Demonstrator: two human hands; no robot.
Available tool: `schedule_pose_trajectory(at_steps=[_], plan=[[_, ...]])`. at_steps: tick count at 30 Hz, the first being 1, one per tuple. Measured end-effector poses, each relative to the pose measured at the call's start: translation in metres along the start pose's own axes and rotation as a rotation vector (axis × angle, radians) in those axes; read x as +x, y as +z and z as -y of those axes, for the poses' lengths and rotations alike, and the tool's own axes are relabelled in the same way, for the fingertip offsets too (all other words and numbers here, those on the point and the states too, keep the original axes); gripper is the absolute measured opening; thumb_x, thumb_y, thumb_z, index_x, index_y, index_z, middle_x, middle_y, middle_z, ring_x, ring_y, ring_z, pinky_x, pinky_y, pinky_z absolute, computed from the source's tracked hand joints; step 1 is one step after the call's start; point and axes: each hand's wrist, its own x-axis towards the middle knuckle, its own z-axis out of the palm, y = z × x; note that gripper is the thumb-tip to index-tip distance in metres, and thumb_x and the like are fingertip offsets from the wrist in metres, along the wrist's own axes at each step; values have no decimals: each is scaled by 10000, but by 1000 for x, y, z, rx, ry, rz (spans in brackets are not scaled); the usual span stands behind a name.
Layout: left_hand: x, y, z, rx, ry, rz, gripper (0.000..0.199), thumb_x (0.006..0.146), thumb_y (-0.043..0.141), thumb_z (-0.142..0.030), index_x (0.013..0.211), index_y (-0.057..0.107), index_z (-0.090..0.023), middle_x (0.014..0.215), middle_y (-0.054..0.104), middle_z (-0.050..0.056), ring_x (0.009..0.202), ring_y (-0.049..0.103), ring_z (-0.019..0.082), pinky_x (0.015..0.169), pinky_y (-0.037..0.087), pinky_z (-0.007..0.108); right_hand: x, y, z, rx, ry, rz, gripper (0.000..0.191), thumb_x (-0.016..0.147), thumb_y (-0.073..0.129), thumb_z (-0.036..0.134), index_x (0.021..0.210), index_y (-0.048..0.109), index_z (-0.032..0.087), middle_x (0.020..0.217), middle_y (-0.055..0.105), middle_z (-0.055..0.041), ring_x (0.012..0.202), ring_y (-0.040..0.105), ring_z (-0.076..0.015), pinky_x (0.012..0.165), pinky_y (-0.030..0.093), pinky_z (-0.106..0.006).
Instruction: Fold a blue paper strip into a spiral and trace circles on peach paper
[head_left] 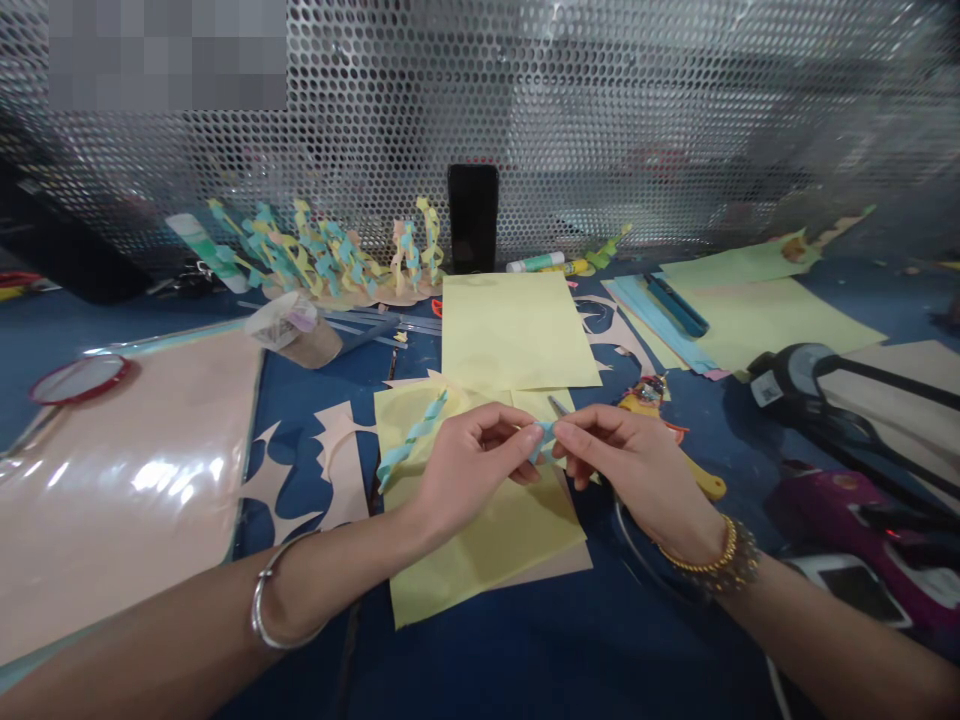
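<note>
My left hand [472,470] and my right hand [637,470] meet in the middle of the view, fingertips almost touching. Both pinch a twisted strip of light blue paper [411,441]. Its far end sticks out past my left hand and angles up over a sheet of pale yellow paper [480,550]. The strip's middle is hidden behind my left hand. A short blue piece shows between my fingertips, and I cannot tell if it is the same strip. A second yellow sheet [517,330] lies beyond my hands.
Curled blue and yellow paper sculptures [322,255] stand against a perforated metal screen [600,110], beside an upright black phone [473,218]. Glue sticks, pink cut-paper scraps, a large pink sheet, a red-rimmed magnifier, a black bag and a magenta object surround the blue tabletop.
</note>
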Motion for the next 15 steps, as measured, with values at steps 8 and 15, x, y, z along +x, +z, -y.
schedule_pose_trajectory(at_steps=[8, 15], plan=[[1, -1, -3, -13, -29, 28, 155, 777, 635, -305, 791, 626, -152, 632, 637, -13, 505, 634, 88, 524, 537, 181, 0, 1, 0, 55, 27, -4, 206, 788, 645, 364, 776, 647, 159, 586, 605, 19, 456, 524, -66, 453, 442, -193], [2, -2, -3, -66, -67, 32, 158, 788, 612, -305, 794, 617, -147, 630, 646, -5, 551, 648, 100, 587, 554, 205, 1, 1, 3, 156, 81, -22, 233, 779, 649, 374, 739, 624, 146, 609, 603, 3, 488, 523, -74, 443, 453, -194]])
